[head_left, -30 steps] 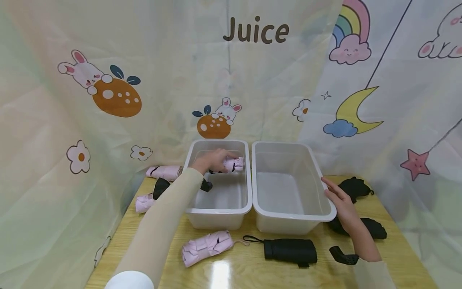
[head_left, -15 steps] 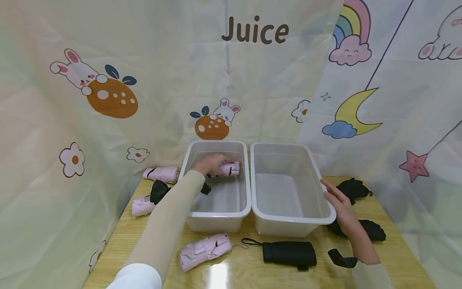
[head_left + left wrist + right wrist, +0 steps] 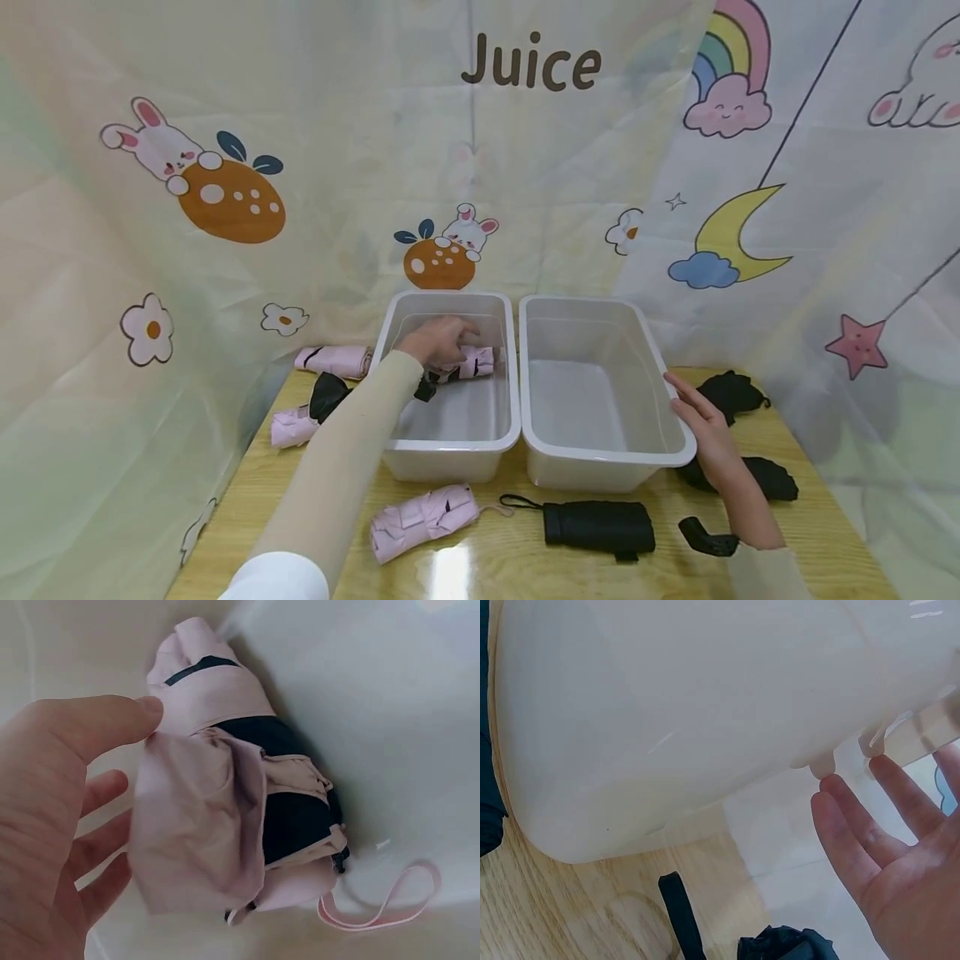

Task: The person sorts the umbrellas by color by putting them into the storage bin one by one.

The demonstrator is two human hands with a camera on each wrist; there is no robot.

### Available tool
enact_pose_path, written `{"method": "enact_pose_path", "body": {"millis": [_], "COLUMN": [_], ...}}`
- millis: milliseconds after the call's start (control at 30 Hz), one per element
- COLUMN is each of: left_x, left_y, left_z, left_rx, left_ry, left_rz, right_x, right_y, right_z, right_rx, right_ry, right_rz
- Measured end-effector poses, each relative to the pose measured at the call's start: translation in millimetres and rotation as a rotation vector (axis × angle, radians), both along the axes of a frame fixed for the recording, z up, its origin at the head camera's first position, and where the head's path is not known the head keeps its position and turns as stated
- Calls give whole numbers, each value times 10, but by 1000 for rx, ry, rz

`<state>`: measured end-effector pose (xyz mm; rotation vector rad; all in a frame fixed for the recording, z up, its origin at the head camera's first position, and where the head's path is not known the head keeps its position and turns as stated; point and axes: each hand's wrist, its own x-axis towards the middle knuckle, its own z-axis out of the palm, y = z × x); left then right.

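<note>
A folded pink umbrella (image 3: 478, 362) with dark bands lies inside the left white plastic bin (image 3: 450, 446). My left hand (image 3: 442, 340) is just over it, inside the bin. In the left wrist view the thumb is at the edge of the pink umbrella (image 3: 199, 817), and the loosely bent fingers are apart from it; a pink wrist strap loops off its end. My right hand (image 3: 708, 433) rests with straight fingers at the right side of the right white bin (image 3: 611, 457). The right wrist view shows fingertips (image 3: 831, 784) touching that bin's outer wall.
Two pink umbrellas (image 3: 333, 360) lie left of the bins, near a black piece (image 3: 327, 396). In front are another pink umbrella (image 3: 423, 523) and a black umbrella (image 3: 598, 525). Black umbrellas (image 3: 771, 478) lie on the right. A printed curtain (image 3: 337, 167) stands behind.
My left hand has lowered the pink umbrella onto the left bin's floor and let go of it. The right hand has stayed at the right bin.
</note>
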<state>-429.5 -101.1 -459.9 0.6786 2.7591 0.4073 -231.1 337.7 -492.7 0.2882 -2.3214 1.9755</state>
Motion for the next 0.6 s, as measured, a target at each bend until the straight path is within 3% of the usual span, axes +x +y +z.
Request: {"method": "enact_pose_path", "body": {"millis": [167, 500, 600], "left_x": [32, 199, 308], "left_y": [-66, -302, -449], "left_z": [186, 855, 1044], "left_rx": [91, 118, 154], "left_ry": [10, 144, 194], "left_rz": [-29, -77, -77], "right_x": [-2, 4, 6], "right_y": [-24, -33, -29], "right_z": [5, -2, -5], "right_rx": [-10, -57, -65], "right_ry": [-12, -6, -3], "right_rz": [-9, 13, 12]}}
